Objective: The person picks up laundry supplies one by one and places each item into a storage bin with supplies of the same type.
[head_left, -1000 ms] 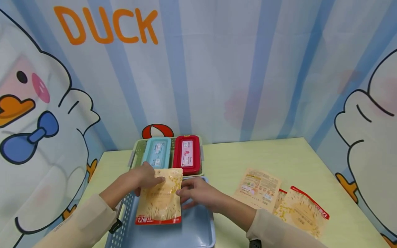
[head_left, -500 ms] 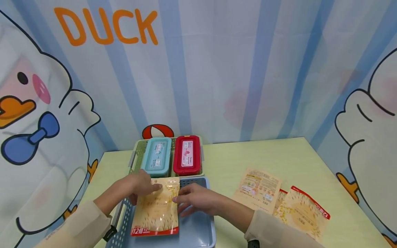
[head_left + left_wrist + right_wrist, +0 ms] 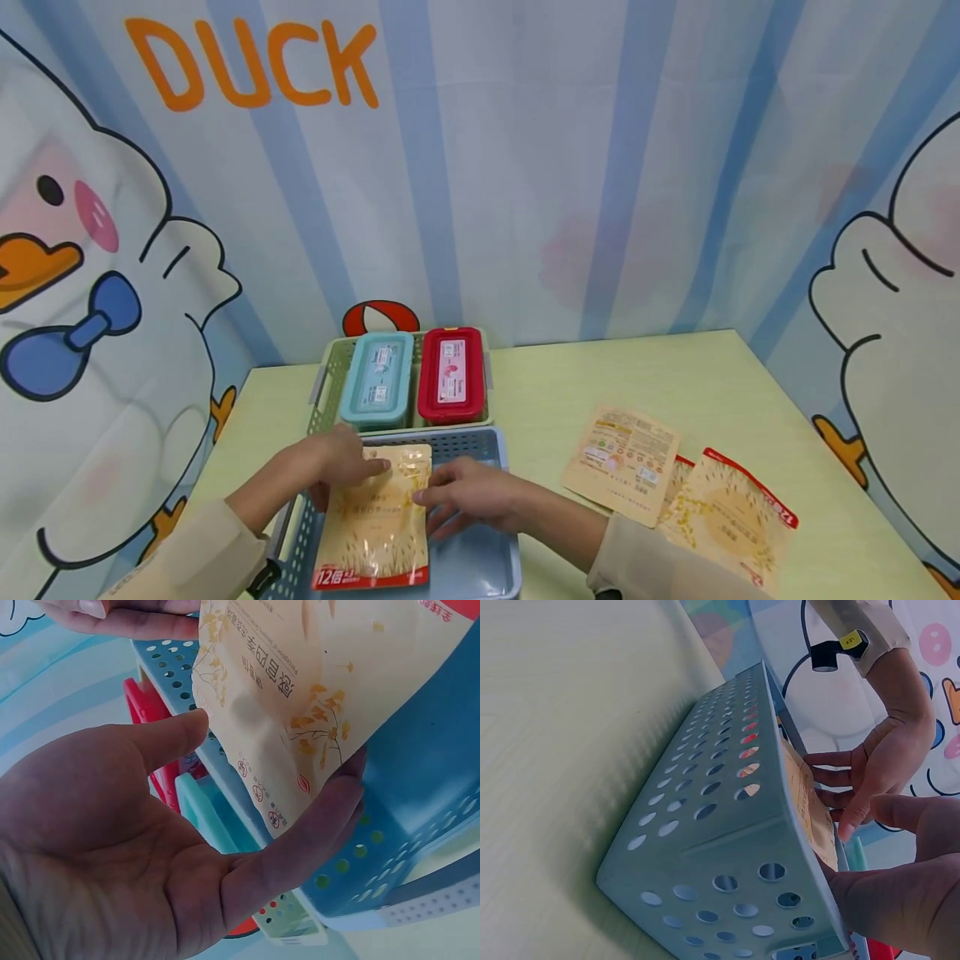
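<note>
A beige stand-up pouch (image 3: 375, 521) with a wheat print and a red band hangs over the blue basket (image 3: 491, 450), its red end toward me. My left hand (image 3: 337, 462) pinches its upper left edge, thumb on the front and fingers behind, as the left wrist view also shows (image 3: 255, 712). At the opposite edge my right hand (image 3: 476, 496) has its thumb over the front and fingers curled alongside. The right wrist view shows the pouch (image 3: 810, 810) just inside the basket's perforated wall (image 3: 705, 795).
Behind the blue basket is a green basket (image 3: 327, 400) holding a turquoise-lidded box (image 3: 378, 379) and a red-lidded box (image 3: 452, 375). Several similar pouches (image 3: 626, 462) lie overlapping on the table (image 3: 570, 375) at right. A duck-printed curtain (image 3: 517, 167) hangs behind.
Both hands have brought the pouch lower and toward me, slightly left, into the blue basket's opening. The turquoise box is now fully uncovered. The pouches on the table have stayed put.
</note>
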`<state>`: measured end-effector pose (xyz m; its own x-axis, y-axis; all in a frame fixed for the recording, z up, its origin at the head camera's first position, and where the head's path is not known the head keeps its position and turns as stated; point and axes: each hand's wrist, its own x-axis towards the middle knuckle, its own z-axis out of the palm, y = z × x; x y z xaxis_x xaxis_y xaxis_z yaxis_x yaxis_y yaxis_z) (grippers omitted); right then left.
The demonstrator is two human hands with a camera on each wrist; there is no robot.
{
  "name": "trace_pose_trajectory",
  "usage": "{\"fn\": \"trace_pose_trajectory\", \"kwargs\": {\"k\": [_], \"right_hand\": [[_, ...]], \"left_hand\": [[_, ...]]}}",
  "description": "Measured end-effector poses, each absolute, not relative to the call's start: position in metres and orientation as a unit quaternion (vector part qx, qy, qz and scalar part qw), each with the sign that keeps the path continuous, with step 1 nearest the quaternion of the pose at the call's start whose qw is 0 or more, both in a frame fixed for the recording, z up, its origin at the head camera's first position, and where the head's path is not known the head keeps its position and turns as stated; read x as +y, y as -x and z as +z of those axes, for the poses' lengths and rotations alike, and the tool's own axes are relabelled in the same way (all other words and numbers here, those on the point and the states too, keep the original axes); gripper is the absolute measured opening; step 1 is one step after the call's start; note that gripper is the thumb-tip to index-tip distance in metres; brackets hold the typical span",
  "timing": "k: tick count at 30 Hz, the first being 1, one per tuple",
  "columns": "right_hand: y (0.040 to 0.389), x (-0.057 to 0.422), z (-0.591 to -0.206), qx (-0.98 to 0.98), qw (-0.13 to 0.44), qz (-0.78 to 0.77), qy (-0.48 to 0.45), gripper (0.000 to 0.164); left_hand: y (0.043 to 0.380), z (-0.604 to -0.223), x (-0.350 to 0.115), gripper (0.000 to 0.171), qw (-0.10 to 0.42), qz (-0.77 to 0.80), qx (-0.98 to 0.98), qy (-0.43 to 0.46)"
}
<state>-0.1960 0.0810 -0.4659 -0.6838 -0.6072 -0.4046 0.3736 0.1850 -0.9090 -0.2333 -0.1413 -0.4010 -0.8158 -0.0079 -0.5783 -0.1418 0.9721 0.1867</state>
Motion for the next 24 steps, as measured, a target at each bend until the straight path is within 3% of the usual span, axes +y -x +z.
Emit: {"fn": "trace_pose_trajectory", "kwargs": {"k": [6,11,24], "right_hand": [[0.193,0.078,-0.465,0.663,0.399,-0.627,0.088,0.030],[0.191,0.076,-0.469,0.659,0.408,-0.624,0.095,0.030],[0.188,0.070,-0.475,0.675,0.411,-0.606,0.092,0.027]], "left_hand": [[0.251,-0.440,-0.157,0.082,0.338,0.121,0.932,0.052],[0.275,-0.489,-0.173,0.071,0.361,0.109,0.924,0.060],[0.283,-0.519,-0.186,0.071,0.373,0.120,0.919,0.043]]}}
